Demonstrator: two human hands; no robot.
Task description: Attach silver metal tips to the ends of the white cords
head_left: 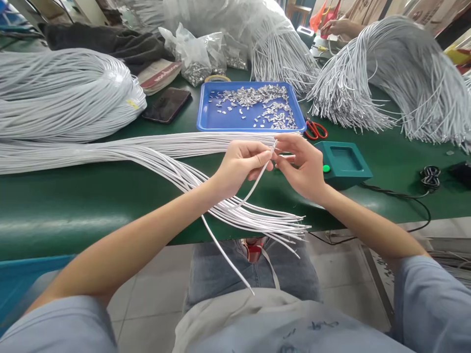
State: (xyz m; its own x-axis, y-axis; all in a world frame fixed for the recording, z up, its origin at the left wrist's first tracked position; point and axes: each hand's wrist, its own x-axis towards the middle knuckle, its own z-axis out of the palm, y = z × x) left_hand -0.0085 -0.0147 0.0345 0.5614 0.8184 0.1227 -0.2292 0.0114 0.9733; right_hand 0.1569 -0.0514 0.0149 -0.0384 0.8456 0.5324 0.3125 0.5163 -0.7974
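My left hand (241, 164) pinches the end of one white cord (253, 185), which loops down from the fingers toward my lap. My right hand (303, 164) meets it fingertip to fingertip and holds a small metal clip at the cord's tip. Both hands hover over the front edge of the green table (73, 206). Under them a fan of loose white cords (235, 211) sticks out past the table edge. Just behind the hands lies a blue tray (206, 115) with several small metal clips (265, 103) in it.
A teal box with a green button (344, 164) stands right of my hands, red scissors (315, 130) behind it. Big bundles of white cord (62, 95) lie left and back right (397, 73). A dark phone (166, 104), bags of clips (198, 61) and another person's hand (336, 27) are farther back.
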